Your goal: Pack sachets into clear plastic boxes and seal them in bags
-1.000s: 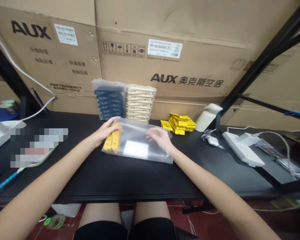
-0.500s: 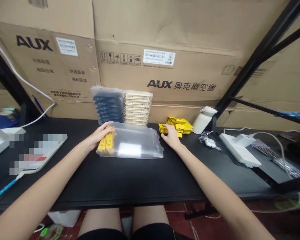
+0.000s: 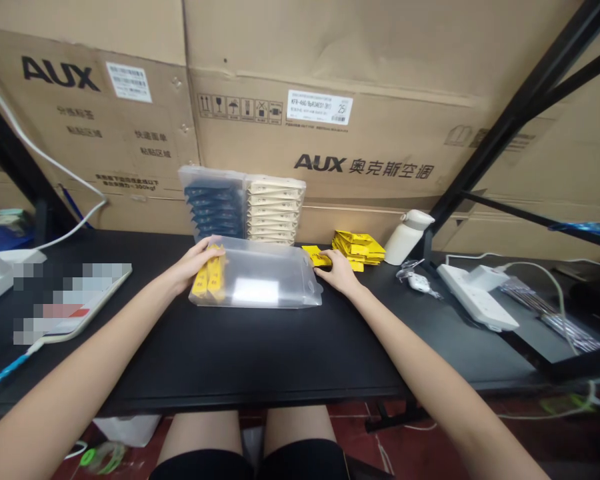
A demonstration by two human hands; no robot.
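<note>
A clear plastic box point(image 3: 260, 263) lies on its side on the black table, with a few yellow packets point(image 3: 207, 283) standing at its left end. My left hand point(image 3: 193, 265) is closed around that end, thumb on top. At the box's right end, where flaps show, my right hand point(image 3: 341, 273) pinches a yellow packet point(image 3: 311, 253) just behind the flaps. Behind my right hand sits a pile of yellow packets point(image 3: 360, 248). Two filled clear boxes stand upright at the back, one with dark blue packets point(image 3: 214, 212), the other with cream packets point(image 3: 274, 212).
A white bottle point(image 3: 407, 239) and a small white case point(image 3: 419, 283) are right of the pile. Farther right lies a power strip point(image 3: 477, 300). A phone point(image 3: 80, 307) with a cable rests at left. Cardboard boxes point(image 3: 380, 60) wall the back; a black frame point(image 3: 510, 133) rises at right.
My right hand has drawn a yellow packet leftward from the pile, toward the clear box's flapped end. My left hand keeps its hold on the box. The view has shifted slightly.
</note>
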